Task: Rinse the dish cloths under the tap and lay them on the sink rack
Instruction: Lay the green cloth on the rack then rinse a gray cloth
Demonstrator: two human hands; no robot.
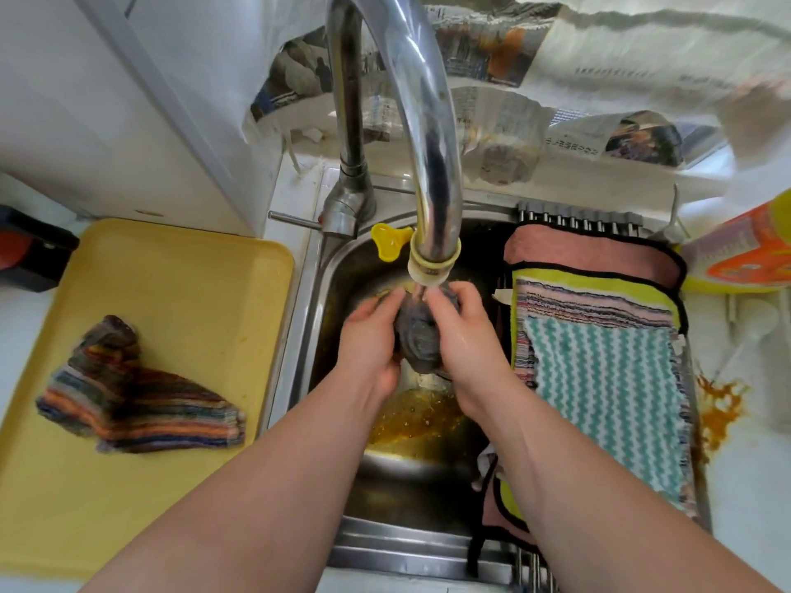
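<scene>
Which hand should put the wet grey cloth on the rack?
Probably the right hand: it grips the grey cloth and is beside the rack. The left hand also grips it but is farther off.

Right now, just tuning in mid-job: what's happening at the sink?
A person grips a bunched dark grey cloth with the left hand and right hand, holding it under water running from the tap over the steel sink. Several cloths, a teal zigzag cloth on top, already lie on the sink rack to the right. One striped cloth lies on the yellow tray to the left.
</scene>
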